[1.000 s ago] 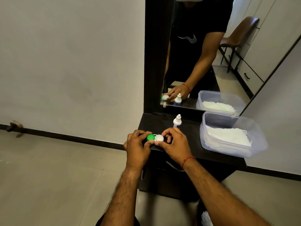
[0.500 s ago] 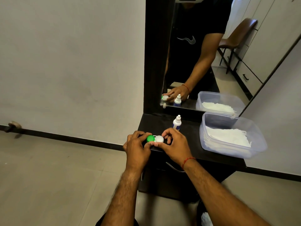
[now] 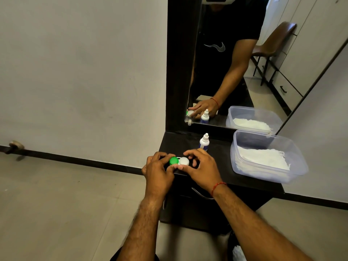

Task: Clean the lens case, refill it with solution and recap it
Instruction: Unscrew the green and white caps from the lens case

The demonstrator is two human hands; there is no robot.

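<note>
The lens case (image 3: 178,161) lies near the front left edge of the dark dresser top (image 3: 222,162), with a green cap (image 3: 173,160) on its left well and a white cap (image 3: 184,161) on its right well. My left hand (image 3: 158,172) curls round the green-capped end. My right hand (image 3: 201,167) pinches the white-capped end between thumb and fingers. A small white solution bottle (image 3: 204,141) with a blue label stands upright just behind my right hand.
A clear plastic tub (image 3: 299,166) with white tissues inside sits at the right of the dresser top. A mirror (image 3: 235,63) rises behind the bottle. A drawer handle (image 3: 201,194) shows below the front edge. Bare floor lies to the left.
Both hands stay on the lens case; the fingers have shifted slightly on the caps. The case and bottle have not moved.
</note>
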